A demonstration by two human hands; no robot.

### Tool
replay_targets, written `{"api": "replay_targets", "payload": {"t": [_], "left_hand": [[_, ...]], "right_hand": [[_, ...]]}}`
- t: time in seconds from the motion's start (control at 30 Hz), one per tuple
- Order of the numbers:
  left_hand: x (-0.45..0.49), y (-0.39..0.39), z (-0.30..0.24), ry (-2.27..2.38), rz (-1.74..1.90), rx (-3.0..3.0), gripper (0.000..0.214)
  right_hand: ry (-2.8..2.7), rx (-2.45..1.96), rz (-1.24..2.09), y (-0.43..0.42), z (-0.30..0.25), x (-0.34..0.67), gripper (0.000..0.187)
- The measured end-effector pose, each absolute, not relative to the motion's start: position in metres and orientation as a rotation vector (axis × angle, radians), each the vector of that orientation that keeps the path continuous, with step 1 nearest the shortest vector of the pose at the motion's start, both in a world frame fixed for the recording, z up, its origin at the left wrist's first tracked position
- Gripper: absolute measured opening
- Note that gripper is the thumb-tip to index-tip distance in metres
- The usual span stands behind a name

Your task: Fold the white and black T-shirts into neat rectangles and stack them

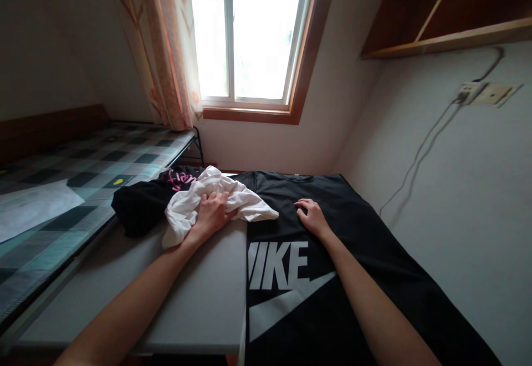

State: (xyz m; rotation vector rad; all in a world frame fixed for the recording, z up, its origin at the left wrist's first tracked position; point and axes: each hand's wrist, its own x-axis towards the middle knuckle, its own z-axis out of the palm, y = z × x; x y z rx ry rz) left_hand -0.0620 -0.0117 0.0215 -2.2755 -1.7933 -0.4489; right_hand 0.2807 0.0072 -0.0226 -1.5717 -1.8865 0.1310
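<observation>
My left hand (213, 213) is closed on a crumpled white garment (185, 211), its fingers pressed into the folds. The bunched cloth partly covers a black garment with pink lettering (145, 202). On the right, a black Nike T-shirt (357, 233) is spread over the table, with its neckline at the far end. One corner of the white cloth reaches onto this T-shirt. Over the T-shirt's chest, above the white print, my right hand (313, 219) has loosely bent fingers apart from the thumb and holds nothing. Whether it touches the fabric I cannot tell.
The white table (199, 299) stands beside a bed with a checked mattress (137, 147), where a paper sheet (37, 208) lies. A curtained window (261, 39) is ahead. On the right wall are an outlet with a cord (469, 93) and a wooden shelf (449, 39).
</observation>
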Motion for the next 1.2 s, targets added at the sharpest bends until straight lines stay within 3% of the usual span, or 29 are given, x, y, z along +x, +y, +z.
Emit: {"api": "replay_targets", "payload": {"t": [0.53, 1.2], "left_hand": [[-0.064, -0.012, 0.019, -1.724, -0.555, -2.245, 0.041], [-0.062, -0.012, 0.018, -1.768, -0.518, -2.254, 0.044]], "right_hand": [[-2.064, -1.357, 0.019, -0.007, -0.005, 0.261, 0.032], [-2.067, -1.261, 0.267, -0.003, -0.012, 0.261, 0.022]]}}
